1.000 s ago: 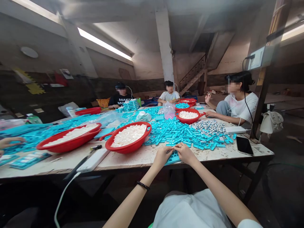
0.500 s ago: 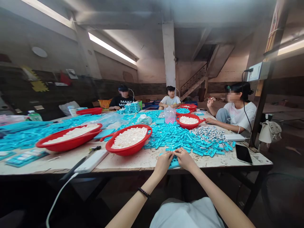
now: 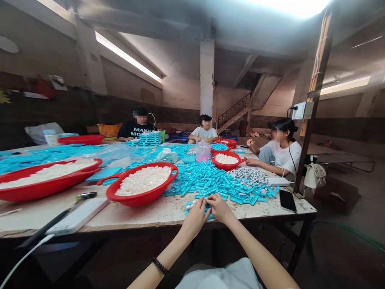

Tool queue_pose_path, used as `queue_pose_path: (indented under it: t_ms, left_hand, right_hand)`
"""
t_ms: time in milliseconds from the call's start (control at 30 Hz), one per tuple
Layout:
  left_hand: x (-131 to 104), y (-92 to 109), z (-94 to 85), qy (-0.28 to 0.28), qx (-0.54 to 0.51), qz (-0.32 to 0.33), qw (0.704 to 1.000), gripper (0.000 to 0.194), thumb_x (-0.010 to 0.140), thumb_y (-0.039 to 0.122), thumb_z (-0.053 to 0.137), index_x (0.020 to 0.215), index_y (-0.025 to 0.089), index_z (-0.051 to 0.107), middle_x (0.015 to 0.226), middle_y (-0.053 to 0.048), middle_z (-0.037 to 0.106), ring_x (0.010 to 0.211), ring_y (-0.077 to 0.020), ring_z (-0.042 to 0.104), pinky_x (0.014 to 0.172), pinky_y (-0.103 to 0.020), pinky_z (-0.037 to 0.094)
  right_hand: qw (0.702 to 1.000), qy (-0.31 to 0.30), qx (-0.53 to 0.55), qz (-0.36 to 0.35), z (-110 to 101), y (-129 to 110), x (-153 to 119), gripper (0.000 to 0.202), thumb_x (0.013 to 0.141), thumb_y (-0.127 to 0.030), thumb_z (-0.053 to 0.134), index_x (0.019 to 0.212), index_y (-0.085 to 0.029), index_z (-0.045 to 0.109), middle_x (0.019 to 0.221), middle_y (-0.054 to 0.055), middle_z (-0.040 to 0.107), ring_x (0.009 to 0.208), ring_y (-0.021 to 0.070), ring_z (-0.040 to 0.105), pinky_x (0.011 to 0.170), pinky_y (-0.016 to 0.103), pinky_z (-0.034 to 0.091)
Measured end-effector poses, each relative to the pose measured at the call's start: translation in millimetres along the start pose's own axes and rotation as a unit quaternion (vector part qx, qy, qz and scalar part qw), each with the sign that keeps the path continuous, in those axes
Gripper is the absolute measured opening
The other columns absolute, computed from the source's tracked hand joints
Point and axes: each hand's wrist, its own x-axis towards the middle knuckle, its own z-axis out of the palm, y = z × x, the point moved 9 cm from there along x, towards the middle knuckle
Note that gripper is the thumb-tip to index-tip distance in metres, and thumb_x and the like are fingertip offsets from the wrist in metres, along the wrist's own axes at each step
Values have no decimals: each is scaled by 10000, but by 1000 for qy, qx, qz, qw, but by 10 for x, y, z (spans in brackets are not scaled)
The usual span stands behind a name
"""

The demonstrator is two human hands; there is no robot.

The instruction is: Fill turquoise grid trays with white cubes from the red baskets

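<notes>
My left hand (image 3: pixel 195 216) and my right hand (image 3: pixel 220 208) meet fingertip to fingertip over a blue tray (image 3: pixel 189 205) at the table's front edge. White pieces show in the tray's left part; my hands cover much of the rest. The fingers of both hands are pinched, and whatever lies between them is too small to make out. Just beyond is a heap of blue plastic parts (image 3: pixel 207 178). Left of my hands stands a red basket (image 3: pixel 135 200) full of white pieces.
Another red basket (image 3: pixel 54 188) is at the left, beside a white power strip (image 3: pixel 78 216) and a hammer-like tool (image 3: pixel 86 196). A phone (image 3: pixel 287 200) lies near the right corner. Three people sit around the table (image 3: pixel 168 214).
The view has turned to the right, so the table's contents appear further left. My hands are still together at the tray, whose left part with white pieces now shows.
</notes>
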Motion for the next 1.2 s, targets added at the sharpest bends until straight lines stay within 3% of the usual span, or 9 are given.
queue_pose_path:
  t_ms: [133,333,567,833,1200]
  left_hand:
    - [-52,-57,58,1,7,12,1000,515,972,427,443,1379,120,515,1424,-222,560,1330,-371,539,1093,-532,459]
    - [-118,-127,168,-39,17,77,996,881,745,528,697,1477,128,415,1525,-241,454,1403,-425,440,1147,-580,383]
    - [-102,-173,227,-81,10,55,995,933,744,510,755,1512,145,370,1547,-239,426,1439,-397,395,1181,-541,339]
    - [-98,20,37,-99,-32,49,993,909,782,551,742,1507,156,363,1546,-237,427,1450,-381,386,1202,-557,280]
    - [-69,161,34,-135,16,63,989,918,827,603,673,1514,85,355,1536,-273,420,1449,-381,385,1187,-560,283]
  right_hand:
    - [1000,7,8,-3,17,35,14,453,834,6,543,1199,-206,708,1162,82,675,1094,236,563,982,363,466]
    - [1000,9,-7,-3,75,86,28,476,847,-1,538,1230,-235,698,1169,64,663,1086,228,562,977,360,468]
    - [1000,0,-13,-11,82,73,21,482,840,12,530,1207,-248,703,1142,62,646,1050,223,548,969,358,443]
    - [1000,-19,-4,-15,58,70,0,500,793,61,500,1128,-230,729,1091,70,638,1036,229,531,953,350,433]
    - [999,-22,-5,-30,11,3,-77,544,788,88,461,1194,-179,707,1135,106,624,1067,245,505,977,358,448]
